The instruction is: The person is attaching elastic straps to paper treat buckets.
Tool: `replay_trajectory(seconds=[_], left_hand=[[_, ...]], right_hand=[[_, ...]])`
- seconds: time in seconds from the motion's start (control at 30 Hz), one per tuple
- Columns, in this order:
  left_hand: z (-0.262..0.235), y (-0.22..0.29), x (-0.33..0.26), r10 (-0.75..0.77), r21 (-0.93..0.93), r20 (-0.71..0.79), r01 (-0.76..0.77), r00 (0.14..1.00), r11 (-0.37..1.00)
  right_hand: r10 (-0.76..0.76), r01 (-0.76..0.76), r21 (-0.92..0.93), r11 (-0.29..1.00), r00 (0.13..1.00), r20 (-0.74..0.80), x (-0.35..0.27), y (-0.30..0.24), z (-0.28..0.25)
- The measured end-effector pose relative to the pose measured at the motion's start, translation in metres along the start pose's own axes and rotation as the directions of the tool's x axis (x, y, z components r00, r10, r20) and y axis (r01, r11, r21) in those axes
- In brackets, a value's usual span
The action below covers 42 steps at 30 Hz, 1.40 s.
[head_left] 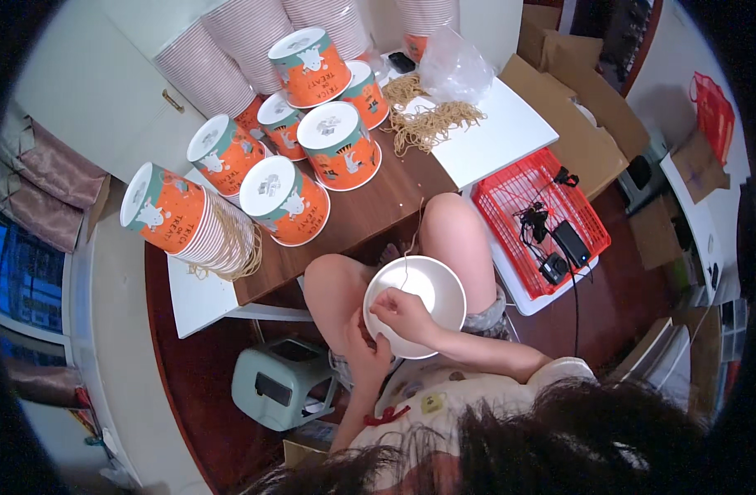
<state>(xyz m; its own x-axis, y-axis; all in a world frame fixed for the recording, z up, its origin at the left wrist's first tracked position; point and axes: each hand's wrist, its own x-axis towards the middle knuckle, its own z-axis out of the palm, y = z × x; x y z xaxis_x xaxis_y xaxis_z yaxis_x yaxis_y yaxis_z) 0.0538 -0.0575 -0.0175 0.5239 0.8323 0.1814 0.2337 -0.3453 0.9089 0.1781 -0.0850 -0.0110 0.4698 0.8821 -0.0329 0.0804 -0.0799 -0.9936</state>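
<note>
A paper bucket point(434, 289), white inside, rests in my lap between my knees with its mouth facing up. My left hand point(366, 346) grips its left rim, fingers on the outside and thumb over the edge. Over the inside near that rim, my right hand point(404, 317) is closed in a pinch on a thin tan cord point(407, 262). The cord's loose length runs up past the far rim between my knees. The end at my fingertips is too small to make out.
Upside-down orange and green paper buckets point(341, 153) crowd the brown and white table point(361, 216), with tall nested stacks point(254, 41) behind. Bundles of tan cord point(434, 124) lie near a clear plastic bag point(458, 66). A red basket point(518, 247) with cables stands right; a green stool point(283, 384) is left.
</note>
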Motion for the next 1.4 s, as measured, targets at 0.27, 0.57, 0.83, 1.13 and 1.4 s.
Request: replay_trajectory(seconds=[0.27,0.57,0.83,1.13,1.4], left_hand=[[-0.004,0.005,-0.004,-0.048,0.045,-0.014,0.048,0.999,0.998],[-0.004,0.004,-0.002,-0.029,0.057,-0.010,0.030,1.000,0.998],[-0.004,0.001,-0.002,-0.026,0.069,-0.011,0.027,1.000,0.997],[-0.006,0.008,0.000,-0.059,0.048,0.001,0.059,0.998,0.997],[-0.007,0.006,-0.001,-0.090,0.003,0.011,0.090,0.996,0.996]], right_hand=[[-0.006,0.007,0.060,0.998,1.000,-0.025,-0.005,-0.001,0.009],[-0.034,0.034,0.035,0.999,0.999,0.017,-0.007,0.004,0.011],[0.002,-0.003,0.038,0.999,0.999,0.045,-0.006,0.004,0.010],[0.020,-0.021,0.017,1.000,0.998,0.061,0.000,0.006,0.008],[0.087,-0.090,0.024,0.996,0.991,0.102,0.006,0.007,0.007]])
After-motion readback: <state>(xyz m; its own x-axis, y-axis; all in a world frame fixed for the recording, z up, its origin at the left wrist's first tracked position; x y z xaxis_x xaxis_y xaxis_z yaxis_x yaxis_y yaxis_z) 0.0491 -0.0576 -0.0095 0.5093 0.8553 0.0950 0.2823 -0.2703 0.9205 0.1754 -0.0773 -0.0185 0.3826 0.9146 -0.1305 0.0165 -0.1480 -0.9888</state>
